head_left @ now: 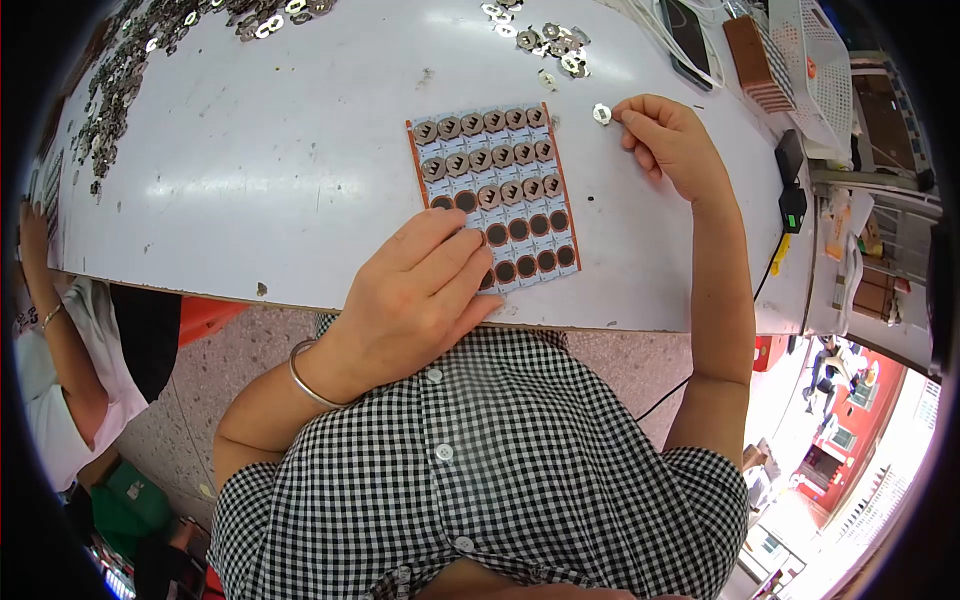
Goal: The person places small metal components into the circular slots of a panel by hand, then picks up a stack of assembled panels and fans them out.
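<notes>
A flat panel (493,222) with orange edges lies on the white table. Round metal clips (480,158) cover its upper rows, while dark round spots (518,230) show in the lower rows and at the left of the third row. Over the panel's lower left part rests my left hand (420,285), its fingers lying flat and hiding some spots. To the right of the panel, my right hand (668,140) pinches a small silver clip (602,114) between thumb and forefinger.
Loose clips lie in a large pile (110,100) at the upper left and a smaller pile (560,48) at the top. A phone (686,40), cables, a white basket (812,75) and a black box (792,208) line the right side. A co-worker's arm (65,340) is at the left.
</notes>
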The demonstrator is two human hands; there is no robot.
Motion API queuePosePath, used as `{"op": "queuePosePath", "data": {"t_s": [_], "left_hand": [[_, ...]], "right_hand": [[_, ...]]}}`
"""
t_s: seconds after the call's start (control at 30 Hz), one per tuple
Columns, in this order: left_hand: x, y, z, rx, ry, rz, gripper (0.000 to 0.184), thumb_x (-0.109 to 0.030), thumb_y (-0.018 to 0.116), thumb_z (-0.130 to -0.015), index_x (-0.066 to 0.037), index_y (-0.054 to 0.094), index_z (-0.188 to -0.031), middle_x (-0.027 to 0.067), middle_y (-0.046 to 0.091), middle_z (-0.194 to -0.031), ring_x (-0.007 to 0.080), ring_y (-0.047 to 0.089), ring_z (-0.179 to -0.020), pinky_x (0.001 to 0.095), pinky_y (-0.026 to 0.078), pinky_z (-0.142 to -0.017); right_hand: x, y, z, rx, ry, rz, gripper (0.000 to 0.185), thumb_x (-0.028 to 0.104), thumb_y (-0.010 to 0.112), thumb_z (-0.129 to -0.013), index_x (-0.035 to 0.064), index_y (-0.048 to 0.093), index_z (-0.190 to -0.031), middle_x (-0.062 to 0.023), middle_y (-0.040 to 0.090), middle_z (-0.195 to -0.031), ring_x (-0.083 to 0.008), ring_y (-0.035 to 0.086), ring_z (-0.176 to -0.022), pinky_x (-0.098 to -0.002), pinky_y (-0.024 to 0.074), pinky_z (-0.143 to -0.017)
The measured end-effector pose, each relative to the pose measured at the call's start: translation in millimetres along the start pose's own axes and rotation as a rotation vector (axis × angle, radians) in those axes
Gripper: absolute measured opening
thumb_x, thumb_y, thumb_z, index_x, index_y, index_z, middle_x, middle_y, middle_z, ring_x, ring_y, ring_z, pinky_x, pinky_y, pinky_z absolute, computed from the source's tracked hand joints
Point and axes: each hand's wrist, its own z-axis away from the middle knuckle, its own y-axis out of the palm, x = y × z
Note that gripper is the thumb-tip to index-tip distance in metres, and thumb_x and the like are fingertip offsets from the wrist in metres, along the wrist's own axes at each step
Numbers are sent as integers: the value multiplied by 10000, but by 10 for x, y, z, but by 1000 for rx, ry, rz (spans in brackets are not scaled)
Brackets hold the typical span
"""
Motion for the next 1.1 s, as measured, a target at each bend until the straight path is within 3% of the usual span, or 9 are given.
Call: {"op": "queuePosePath", "data": {"t_s": [0.07,0.17,0.27,0.37,0.47,0.57,0.87,0.97,1.1], "left_hand": [[20,5,16,-7,2,8,422,-208,845,-702,26,698,-1021,136,680,-1092,346,631,-1104,433,553,-956],[19,3,16,-8,9,0,419,-185,841,-694,30,700,-1026,140,683,-1099,347,634,-1109,437,553,-963],[1,-27,14,10,-2,15,414,-155,824,-689,30,705,-1039,143,686,-1117,350,634,-1134,448,546,-989],[20,-32,59,8,6,10,414,-136,808,-685,30,709,-1050,147,686,-1132,353,629,-1168,466,538,-1013],[24,-31,81,7,2,18,404,-138,804,-697,30,710,-1053,149,686,-1136,350,626,-1187,483,532,-1025],[28,-10,75,-13,9,28,377,-128,802,-703,29,713,-1034,145,686,-1125,341,630,-1182,488,540,-1014],[69,42,128,-68,77,46,318,-82,800,-690,21,714,-979,128,683,-1060,328,649,-1129,471,562,-987],[75,64,132,-88,81,49,305,-82,796,-690,21,710,-964,125,682,-1052,325,652,-1120,470,562,-988],[69,62,129,-96,83,49,304,-79,794,-684,23,707,-957,122,682,-1043,324,655,-1115,469,563,-986]], "right_hand": [[-6,16,-9,-7,-1,-2,223,193,629,-954,1,706,-1039,-15,629,-789,-58,510,-545,-223,413,-470],[-129,171,-71,-189,-314,214,211,172,646,-940,19,718,-1066,-7,633,-814,-85,561,-677,-235,466,-607],[-38,246,-23,-138,-325,357,208,148,671,-922,30,720,-1085,6,638,-841,-96,572,-789,-247,479,-716],[-23,276,7,-170,-470,481,200,122,681,-909,16,713,-1075,-2,655,-867,-83,561,-721,-239,492,-674],[245,386,242,52,-180,27,168,95,678,-903,3,701,-1042,-17,678,-879,-76,589,-690,-230,507,-640],[450,752,497,153,-102,-174,129,83,679,-898,-3,683,-994,-22,688,-849,-74,626,-677,-224,512,-603],[493,1163,505,210,-231,117,124,96,689,-871,-14,663,-923,-50,683,-755,-81,641,-647,-245,509,-579],[607,1154,561,245,-147,199,123,109,685,-868,-6,667,-910,-58,678,-732,-103,633,-628,-262,511,-579],[564,1168,563,190,-252,258,118,116,682,-860,4,673,-897,-74,675,-721,-141,643,-631,-291,510,-573]]}}
